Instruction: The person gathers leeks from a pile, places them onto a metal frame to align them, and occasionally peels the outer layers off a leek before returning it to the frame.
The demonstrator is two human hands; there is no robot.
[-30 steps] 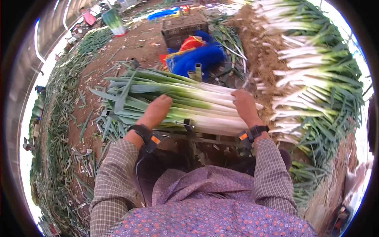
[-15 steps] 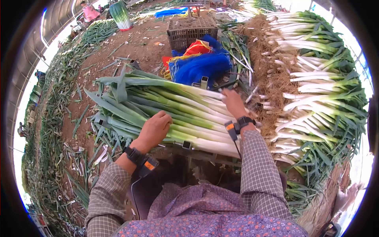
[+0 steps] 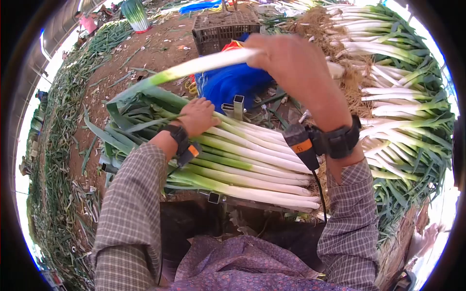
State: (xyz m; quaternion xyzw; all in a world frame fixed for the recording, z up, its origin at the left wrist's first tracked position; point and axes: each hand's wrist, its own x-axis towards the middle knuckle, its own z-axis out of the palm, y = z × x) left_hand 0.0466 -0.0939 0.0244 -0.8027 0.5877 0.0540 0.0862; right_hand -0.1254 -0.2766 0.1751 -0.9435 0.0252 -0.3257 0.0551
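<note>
Raised above the pile, my right hand (image 3: 286, 60) is closed round the white root end of a single leek (image 3: 204, 65). That leek's green top slopes down to the left. My left hand (image 3: 196, 116) lies on the far side of the pile of leeks (image 3: 257, 165), near where the green turns white, with its fingers spread over the stalks. The pile rests on a low metal frame (image 3: 213, 198), white ends to the right and leaves to the left.
Blue netting (image 3: 235, 85) lies beyond the frame, in front of a brown plastic crate (image 3: 225, 29). A long row of leeks (image 3: 393, 97) with roots covers the ground on the right. Leaf scraps (image 3: 58, 194) litter the left, and a tied leek bundle (image 3: 136, 17) stands far back.
My right hand has risen from the white ends, lifting one leek. My left hand has shifted farther away across the pile, and the view has tilted slightly.
</note>
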